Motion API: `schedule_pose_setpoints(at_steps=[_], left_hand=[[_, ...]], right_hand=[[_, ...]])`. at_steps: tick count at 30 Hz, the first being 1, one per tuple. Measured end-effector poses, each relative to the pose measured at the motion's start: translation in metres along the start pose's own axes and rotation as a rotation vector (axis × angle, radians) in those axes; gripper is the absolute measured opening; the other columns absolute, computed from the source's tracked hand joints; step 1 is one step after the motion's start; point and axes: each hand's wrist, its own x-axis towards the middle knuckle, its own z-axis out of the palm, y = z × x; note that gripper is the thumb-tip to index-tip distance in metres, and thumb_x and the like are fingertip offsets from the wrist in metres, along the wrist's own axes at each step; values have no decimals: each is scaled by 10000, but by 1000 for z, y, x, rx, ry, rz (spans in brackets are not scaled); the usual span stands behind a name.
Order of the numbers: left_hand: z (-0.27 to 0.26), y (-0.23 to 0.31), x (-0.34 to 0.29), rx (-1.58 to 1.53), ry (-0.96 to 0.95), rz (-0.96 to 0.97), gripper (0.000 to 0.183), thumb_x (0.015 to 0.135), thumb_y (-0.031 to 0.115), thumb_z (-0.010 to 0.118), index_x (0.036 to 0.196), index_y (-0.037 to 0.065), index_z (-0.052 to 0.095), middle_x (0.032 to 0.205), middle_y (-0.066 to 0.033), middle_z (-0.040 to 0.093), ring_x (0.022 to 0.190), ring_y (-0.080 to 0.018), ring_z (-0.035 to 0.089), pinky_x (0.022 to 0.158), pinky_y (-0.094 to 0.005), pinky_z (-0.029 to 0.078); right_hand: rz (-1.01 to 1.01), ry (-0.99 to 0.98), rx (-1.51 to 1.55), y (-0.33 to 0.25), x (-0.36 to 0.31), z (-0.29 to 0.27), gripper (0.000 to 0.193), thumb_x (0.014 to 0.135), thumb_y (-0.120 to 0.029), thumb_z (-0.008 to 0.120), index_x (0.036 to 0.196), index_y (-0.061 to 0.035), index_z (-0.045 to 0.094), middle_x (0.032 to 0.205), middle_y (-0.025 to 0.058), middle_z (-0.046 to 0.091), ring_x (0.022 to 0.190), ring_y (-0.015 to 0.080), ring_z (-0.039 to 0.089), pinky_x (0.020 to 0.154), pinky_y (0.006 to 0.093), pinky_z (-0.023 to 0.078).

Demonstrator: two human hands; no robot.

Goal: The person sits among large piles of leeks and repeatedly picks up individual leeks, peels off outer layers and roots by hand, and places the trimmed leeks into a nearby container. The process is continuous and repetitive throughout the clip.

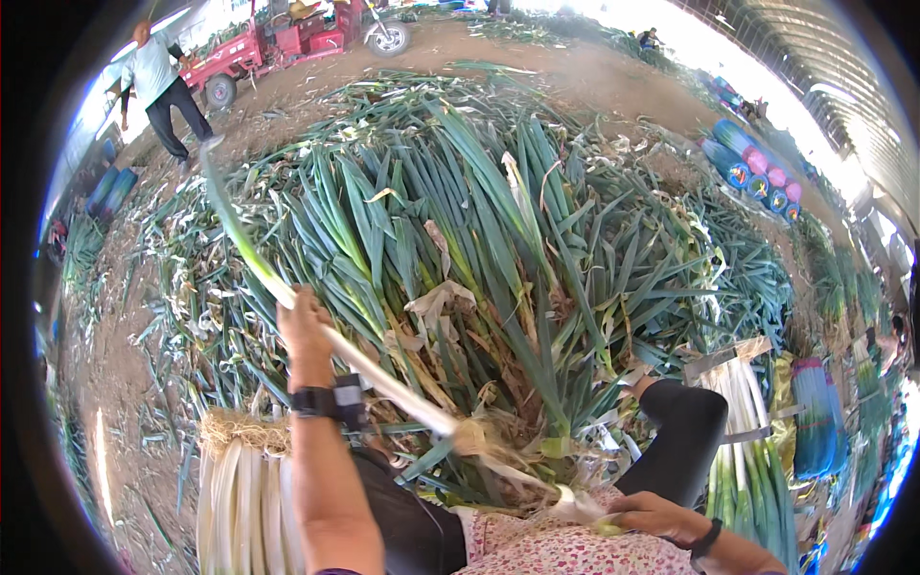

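My left hand (pixel 305 331) is closed round the white shank of a long green onion (pixel 383 379). Its green leaves point up and away to the left, and its blurred root end lies over my lap. Low on the right, my right hand (pixel 656 515) has its fingers closed on the end of a pale strip of onion skin (pixel 575 505), which stretches toward the root end of the onion. Right in front of me spreads a big heap of green onions (pixel 460 220), with dry, brownish outer leaves among them.
Trimmed white onions stand bundled (pixel 240 498) at my left, roots up. Another bundle (pixel 747 422) sits in a metal frame at my right. Wrapped bundles (pixel 752 168) lie farther right. A person (pixel 158 81) walks near a red three-wheeled cart (pixel 287 43) at the back.
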Motion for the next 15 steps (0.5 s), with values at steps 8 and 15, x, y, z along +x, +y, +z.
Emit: schedule_pose_setpoints(at_steps=[8,15], left_hand=[[15,-6,-32,-260,-99,-61,135,909,113,570,1018,100,491,658,22,443,465,-70,400,407,-230,355],[33,2,-51,-299,-260,-21,157,912,115,561,1046,86,485,655,15,446,451,-71,414,394,-232,367]], right_hand=[[-392,492,-564,-72,84,-10,420,821,-292,657,1166,-59,601,1042,142,637,934,341,615,814,397,494],[-348,309,-464,-156,192,37,352,795,-315,634,1017,-45,670,836,154,656,804,340,634,732,407,495]])
